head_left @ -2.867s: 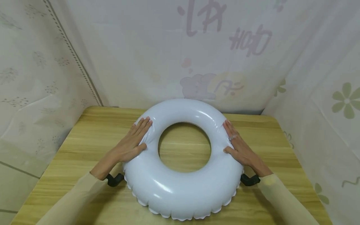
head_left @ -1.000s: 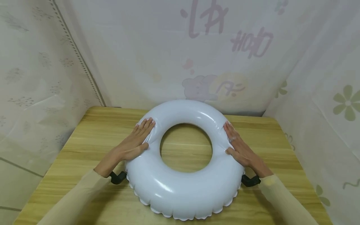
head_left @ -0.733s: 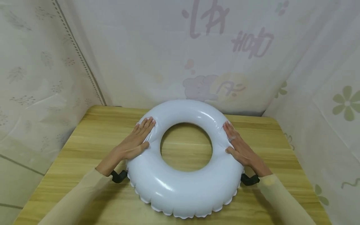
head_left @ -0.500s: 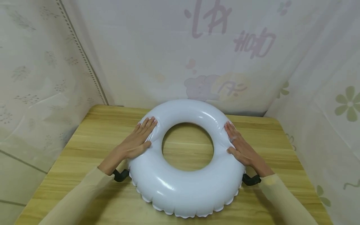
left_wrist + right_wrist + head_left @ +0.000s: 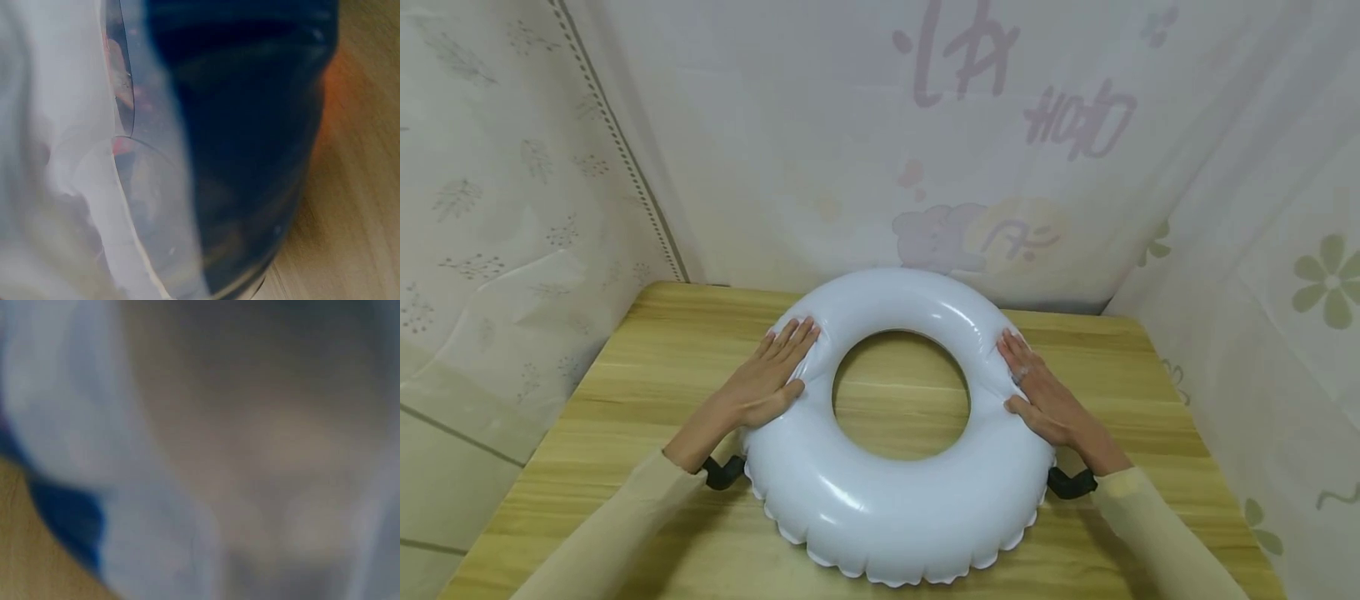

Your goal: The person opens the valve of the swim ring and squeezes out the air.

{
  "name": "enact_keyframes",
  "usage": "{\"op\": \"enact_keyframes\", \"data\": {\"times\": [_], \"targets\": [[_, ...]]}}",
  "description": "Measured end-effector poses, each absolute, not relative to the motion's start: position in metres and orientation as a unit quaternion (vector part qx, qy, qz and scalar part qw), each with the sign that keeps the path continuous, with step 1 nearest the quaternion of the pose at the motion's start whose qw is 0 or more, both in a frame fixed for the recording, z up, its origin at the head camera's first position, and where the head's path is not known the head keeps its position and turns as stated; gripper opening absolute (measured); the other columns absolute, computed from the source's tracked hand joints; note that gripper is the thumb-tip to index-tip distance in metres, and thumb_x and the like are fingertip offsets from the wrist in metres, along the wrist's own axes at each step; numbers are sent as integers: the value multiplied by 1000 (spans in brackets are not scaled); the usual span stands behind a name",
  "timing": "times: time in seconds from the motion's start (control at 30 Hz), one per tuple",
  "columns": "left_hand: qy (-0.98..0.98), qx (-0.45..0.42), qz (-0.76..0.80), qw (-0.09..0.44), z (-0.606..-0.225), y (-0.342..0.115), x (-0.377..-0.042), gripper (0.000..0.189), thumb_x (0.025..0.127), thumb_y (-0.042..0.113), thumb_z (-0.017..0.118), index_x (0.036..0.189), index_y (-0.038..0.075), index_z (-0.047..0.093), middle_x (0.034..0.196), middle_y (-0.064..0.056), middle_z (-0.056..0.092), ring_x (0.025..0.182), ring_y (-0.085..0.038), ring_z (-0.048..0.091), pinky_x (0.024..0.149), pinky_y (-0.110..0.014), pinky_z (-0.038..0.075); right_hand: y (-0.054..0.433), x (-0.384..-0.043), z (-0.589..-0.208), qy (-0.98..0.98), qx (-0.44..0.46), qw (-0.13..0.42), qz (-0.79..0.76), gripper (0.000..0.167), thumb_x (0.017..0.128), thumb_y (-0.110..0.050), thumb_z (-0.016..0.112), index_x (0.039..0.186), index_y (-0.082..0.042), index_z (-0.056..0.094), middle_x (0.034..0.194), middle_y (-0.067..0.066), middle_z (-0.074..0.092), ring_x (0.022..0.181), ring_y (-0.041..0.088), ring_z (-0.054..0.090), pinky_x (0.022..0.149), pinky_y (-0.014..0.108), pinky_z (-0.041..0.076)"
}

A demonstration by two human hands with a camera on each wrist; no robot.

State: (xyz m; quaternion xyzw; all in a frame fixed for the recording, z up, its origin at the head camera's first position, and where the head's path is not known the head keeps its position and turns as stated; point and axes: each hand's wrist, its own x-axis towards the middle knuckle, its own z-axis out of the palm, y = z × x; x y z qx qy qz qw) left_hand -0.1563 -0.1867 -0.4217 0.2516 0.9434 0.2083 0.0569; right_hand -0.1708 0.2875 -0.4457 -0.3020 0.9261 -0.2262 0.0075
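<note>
A white inflatable swim ring [image 5: 895, 517] lies flat on the wooden table, its scalloped seam showing along the near edge. On its left side my left hand [image 5: 767, 379] presses with straight fingers, the thumb set apart toward the hole. My right hand [image 5: 1045, 396], with a ring on one finger, presses the opposite side in the same manner. Creases run in the vinyl by both hands. Dark blue on the ring's lower side [image 5: 250, 137] shows in the left wrist view. The right wrist view is blurred, with part of the ring [image 5: 69, 412] at left.
The wood-grain table [image 5: 655, 375] reaches back to a printed cloth wall [image 5: 775, 167], close behind the ring's far side. Patterned cloth also hangs at left and right. A black wrist mount [image 5: 724, 472] sits under the left wrist, another [image 5: 1071, 482] under the right.
The head view has drifted slightly, so the ring and left hand appear a little farther right. Both hands keep the same places on the ring.
</note>
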Motion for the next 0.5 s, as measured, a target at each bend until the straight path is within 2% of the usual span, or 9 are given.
{"op": "enact_keyframes", "data": {"times": [0.17, 0.4, 0.5], "targets": [[944, 252, 204, 54, -421, -187, -156, 70, 103, 21, 36, 165, 5, 8, 174, -14, 0, 161, -37, -2, 129, -61, 1, 286, -170, -445, 927, -301, 6, -224, 81, 95, -14, 53, 163, 0, 13, 172, 22, 6, 159, 44, 7, 131, 50, 5], [944, 252, 208, 45, -423, -188, -156, 68, 103, 20, 36, 165, 5, 13, 174, -15, 5, 161, -38, 1, 129, -61, 4, 286, -169, -444, 930, -301, 6, -212, 79, 97, -16, 53, 163, 0, 14, 172, 23, 9, 159, 44, 9, 132, 36, -2], [946, 251, 201, 42, -423, -189, -155, 68, 103, 20, 37, 165, 5, 14, 174, -14, 5, 161, -37, 2, 129, -61, 4, 286, -169, -445, 930, -303, 2, -209, 78, 97, -17, 52, 163, 1, 15, 171, 23, 10, 159, 44, 10, 132, 35, -3]]}}
